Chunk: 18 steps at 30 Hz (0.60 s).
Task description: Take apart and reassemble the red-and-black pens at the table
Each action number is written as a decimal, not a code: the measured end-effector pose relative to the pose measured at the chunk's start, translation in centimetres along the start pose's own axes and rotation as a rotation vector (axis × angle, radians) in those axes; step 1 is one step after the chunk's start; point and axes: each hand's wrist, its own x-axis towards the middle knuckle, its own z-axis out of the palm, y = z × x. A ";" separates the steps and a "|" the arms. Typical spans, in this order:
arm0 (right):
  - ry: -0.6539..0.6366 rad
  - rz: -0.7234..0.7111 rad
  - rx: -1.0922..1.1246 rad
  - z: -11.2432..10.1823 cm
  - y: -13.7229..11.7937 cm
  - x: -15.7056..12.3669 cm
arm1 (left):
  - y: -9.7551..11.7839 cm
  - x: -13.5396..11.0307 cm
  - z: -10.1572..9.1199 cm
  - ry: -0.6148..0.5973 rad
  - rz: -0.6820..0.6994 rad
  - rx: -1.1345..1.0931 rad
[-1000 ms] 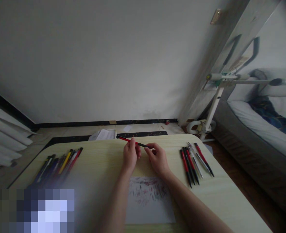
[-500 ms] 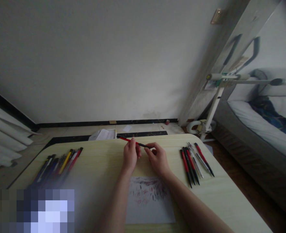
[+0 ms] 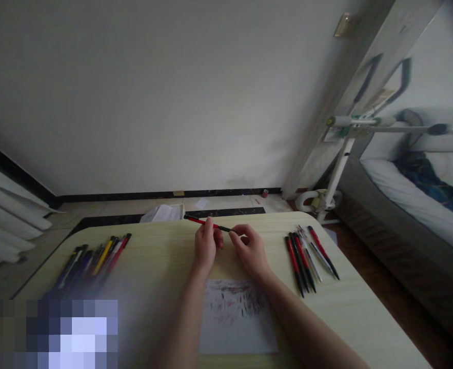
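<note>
Apparently, the pen (image 3: 221, 227) has edged slightly left.

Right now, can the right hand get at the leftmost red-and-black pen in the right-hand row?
Probably yes: only pale wood-grain tabletop shows between the right hand and the leftmost pen. However, it appears to pinch one end of the held red-and-black pen.

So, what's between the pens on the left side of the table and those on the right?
The head view shows the left hand and right hand there, holding a red-and-black pen, with a scribbled sheet of paper nearer the camera.
</note>
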 end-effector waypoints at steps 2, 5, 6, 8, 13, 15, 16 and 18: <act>-0.002 0.003 0.002 -0.1 -0.1 0.0 | 0.0 0.0 0.0 0.001 -0.004 -0.005; -0.022 0.004 -0.008 -0.2 -0.2 -0.1 | 0.1 -0.1 0.1 0.000 0.003 -0.007; -0.033 0.005 -0.012 -0.2 -0.3 -0.1 | 0.1 -0.1 0.1 0.001 0.007 -0.005; -0.046 0.009 -0.020 -0.2 -0.2 -0.1 | 0.1 -0.1 0.1 -0.001 0.016 0.003; -0.060 -0.004 -0.041 -0.2 -0.1 0.0 | 0.1 -0.1 0.1 -0.016 0.028 0.009; -0.067 -0.019 -0.051 -0.2 0.0 0.0 | 0.1 -0.1 0.1 -0.012 0.035 0.005; -0.068 -0.024 -0.056 -0.2 0.0 0.0 | 0.1 0.0 0.1 -0.010 0.036 0.003; -0.068 -0.032 -0.061 -0.2 -0.1 0.0 | -0.1 0.0 0.0 -0.011 0.033 0.003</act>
